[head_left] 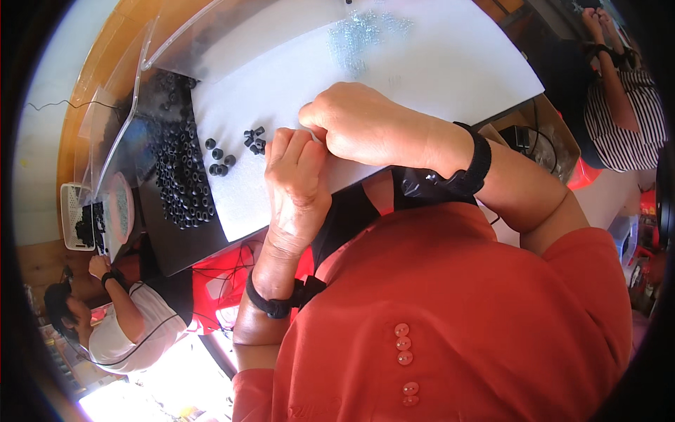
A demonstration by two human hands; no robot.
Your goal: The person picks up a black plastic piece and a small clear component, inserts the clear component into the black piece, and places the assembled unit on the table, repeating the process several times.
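Note:
My left hand [299,169] and my right hand [358,119] meet over the near part of a white sheet [281,84]. Both are closed, fingertips pinched together and touching. Whatever sits between them is hidden by the fingers. Just left of my left hand lies a small cluster of short black cylindrical pieces [254,142]. Farther left are several rounder black pieces [218,155]. A large heap of hollow black cord-stopper-like parts [181,179] covers the sheet's left side. Beyond my right hand, many tiny silvery pieces, perhaps springs [355,42], are spread out.
A clear plastic panel [125,151] rises at the left. Past it stands a white basket [70,218] with black parts. A co-worker in a white shirt [133,327] sits lower left; another in a striped top [629,119] is upper right. An open box [562,141] is beside the table.

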